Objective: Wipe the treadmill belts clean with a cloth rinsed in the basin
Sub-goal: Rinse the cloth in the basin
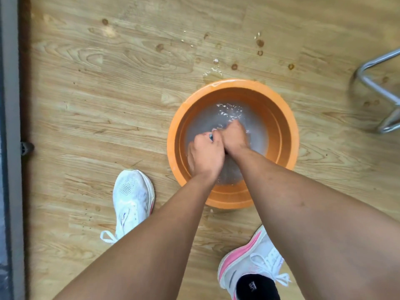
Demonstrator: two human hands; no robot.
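Wood-grain floor (108,94), wet with splashes just beyond the orange basin (287,126). Inside the basin, over the water, the left hand (205,154) and right hand (234,137) are fisted and touching, with a sliver of cloth (211,137) gripped between them. A white shoe (132,200) stands left of the basin's near rim.

Bare skin from left hand (205,154) and right hand (234,137) up to frame edge. Left foot: white mesh trainer (132,202), perforated toe panel, white laces, thin pink sole edge. Right foot: white lace-up trainer (249,263), broad pink side stripe; black ankle sock (257,286), small white logo.
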